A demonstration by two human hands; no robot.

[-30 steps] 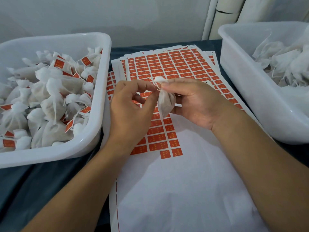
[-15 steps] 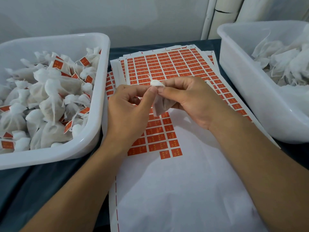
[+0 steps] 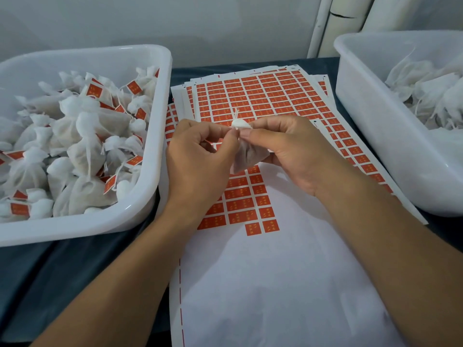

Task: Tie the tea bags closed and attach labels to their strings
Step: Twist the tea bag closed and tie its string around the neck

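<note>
A small white tea bag [image 3: 246, 157] hangs between both hands above the label sheets. My right hand [image 3: 295, 151] pinches its gathered neck, with the puffed top and short string ends sticking up above the fingers. My left hand [image 3: 200, 159] pinches the neck or string from the left, thumb and forefinger meeting the right hand's. Under the hands lies a stack of sheets of orange labels [image 3: 263, 96]; the top sheet's near part is bare white backing [image 3: 263, 284].
A white tub [image 3: 140, 204] at left holds many tied tea bags with orange labels. Another white tub [image 3: 375, 136] at right holds loose tea bags without labels. Dark cloth [image 3: 62, 266] covers the table. A wall and white pipes stand behind.
The tea bag's body has swung out to the right below my right hand's fingers, and short string ends now stick up above the top. Both hands stay pinched together.
</note>
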